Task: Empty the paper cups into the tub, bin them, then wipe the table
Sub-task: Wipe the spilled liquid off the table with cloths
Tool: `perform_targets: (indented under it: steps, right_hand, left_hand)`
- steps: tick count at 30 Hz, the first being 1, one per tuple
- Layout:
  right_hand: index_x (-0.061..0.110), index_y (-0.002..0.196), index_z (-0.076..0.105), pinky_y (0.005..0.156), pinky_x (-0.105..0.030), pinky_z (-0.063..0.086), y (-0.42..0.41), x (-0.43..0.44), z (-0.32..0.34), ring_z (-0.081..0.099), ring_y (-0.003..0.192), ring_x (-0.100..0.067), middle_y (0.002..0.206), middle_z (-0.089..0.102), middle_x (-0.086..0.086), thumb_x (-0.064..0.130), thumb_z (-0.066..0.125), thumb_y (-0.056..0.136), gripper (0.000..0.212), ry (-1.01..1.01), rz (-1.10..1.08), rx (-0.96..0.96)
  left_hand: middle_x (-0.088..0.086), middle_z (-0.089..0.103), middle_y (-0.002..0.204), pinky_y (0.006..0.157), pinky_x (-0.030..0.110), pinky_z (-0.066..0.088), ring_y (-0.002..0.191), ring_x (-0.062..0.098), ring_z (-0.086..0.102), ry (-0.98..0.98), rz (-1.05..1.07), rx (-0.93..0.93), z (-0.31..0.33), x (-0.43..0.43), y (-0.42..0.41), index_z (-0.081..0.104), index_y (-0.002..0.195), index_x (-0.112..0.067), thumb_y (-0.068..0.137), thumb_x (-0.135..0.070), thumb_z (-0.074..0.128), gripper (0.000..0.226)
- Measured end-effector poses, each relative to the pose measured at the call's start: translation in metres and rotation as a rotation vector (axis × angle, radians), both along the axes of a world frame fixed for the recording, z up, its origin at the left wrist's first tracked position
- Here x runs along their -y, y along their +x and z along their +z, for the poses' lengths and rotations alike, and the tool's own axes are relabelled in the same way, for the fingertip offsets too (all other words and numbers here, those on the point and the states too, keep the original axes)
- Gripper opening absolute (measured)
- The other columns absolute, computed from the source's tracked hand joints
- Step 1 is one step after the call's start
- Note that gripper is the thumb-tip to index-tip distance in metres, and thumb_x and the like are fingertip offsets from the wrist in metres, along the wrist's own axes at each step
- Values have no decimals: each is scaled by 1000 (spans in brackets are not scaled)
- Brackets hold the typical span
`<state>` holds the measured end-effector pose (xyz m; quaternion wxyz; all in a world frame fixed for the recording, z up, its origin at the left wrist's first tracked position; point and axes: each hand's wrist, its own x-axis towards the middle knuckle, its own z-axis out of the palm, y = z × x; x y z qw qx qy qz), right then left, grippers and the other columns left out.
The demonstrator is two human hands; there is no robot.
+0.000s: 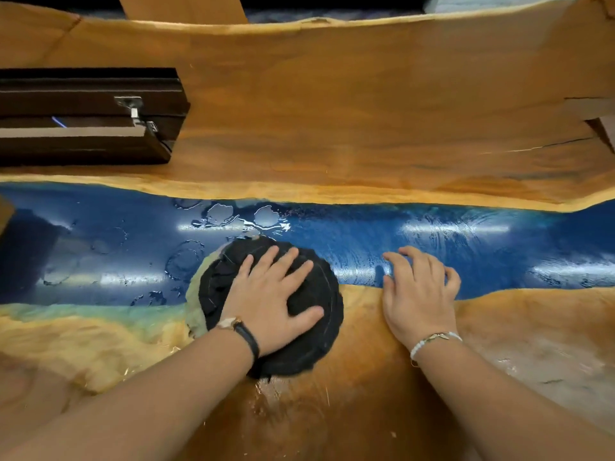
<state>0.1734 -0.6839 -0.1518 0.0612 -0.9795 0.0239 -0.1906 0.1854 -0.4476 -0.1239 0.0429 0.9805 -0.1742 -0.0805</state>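
Left hand flat on a dark round cloth, palm down, fingers spread, pressing rather than gripping. The cloth lies on the worktop where the near wood edge meets the blue resin strip; about half of it sits on the blue, half on the wood. A paler cloth edge shows under its left rim.

Right hand just beside the cloth, to its right, holding nothing. Fingers curled, tips touching the blue strip, heel on the near wood.

Puddles and ring-shaped water marks sit on the blue strip just beyond and left of the cloth. Right of the hands the strip shows fine curved streaks. A wet sheen lies on the near wood below the cloth.

Dark wooden box with a metal latch stands on the far wood band at left, well apart from the hands. The far wood band to its right is open across to the right edge, where part of another object cuts in. The wavy far rim of the worktop runs across the top of view. No paper cups or tub in view.
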Motion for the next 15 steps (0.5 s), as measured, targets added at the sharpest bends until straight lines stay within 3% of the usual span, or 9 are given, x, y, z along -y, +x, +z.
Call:
perform_targets:
  steps: [2,4,7,11,13,15]
  right_hand:
    - [20,111,62,90,-45,27,1,0,-1,51,105,-26,116,59,-3,30,42,82,37,-13,-1,17]
    - [20,111,63,90,-46,27,1,0,-1,50,105,-25,116,59,-3,30,42,81,37,-17,-6,7]
    - [21,111,62,90,-47,28,1,0,-1,50,105,-25,116,59,-3,29,42,81,38,-22,-15,-11]
    - [21,109,64,89,-46,29,2,-1,-1,51,105,-25,115,60,-3,29,42,80,37,-21,-31,-24]
    - [22,108,64,89,-46,29,2,-1,0,51,106,-24,115,60,-2,29,42,80,36,-21,-41,-48]
    - [23,108,64,90,-46,30,2,-1,0,52,106,-24,115,59,-1,30,42,80,36,-23,-50,-73]
  left_hand:
    - [-10,32,153,114,44,9,143,21,27,-1,-164,26,-3,-19,-11,37,142,-43,77,-80,34,75]
    - [-10,35,151,113,43,11,142,21,31,12,-199,23,-6,-31,-8,40,140,-44,76,-80,34,74]
    - [-15,17,158,118,44,4,147,16,11,9,45,-12,0,-25,21,26,145,-48,75,-81,20,78]
    - [-10,12,160,118,48,5,147,20,5,-14,392,-21,0,17,62,21,149,-42,81,-77,21,76]
    - [-7,10,161,117,50,3,147,23,3,-25,424,-45,1,41,66,19,150,-39,84,-74,22,75]
    - [-7,8,161,117,49,1,147,23,1,-34,318,-45,3,56,57,18,151,-38,85,-74,22,75]
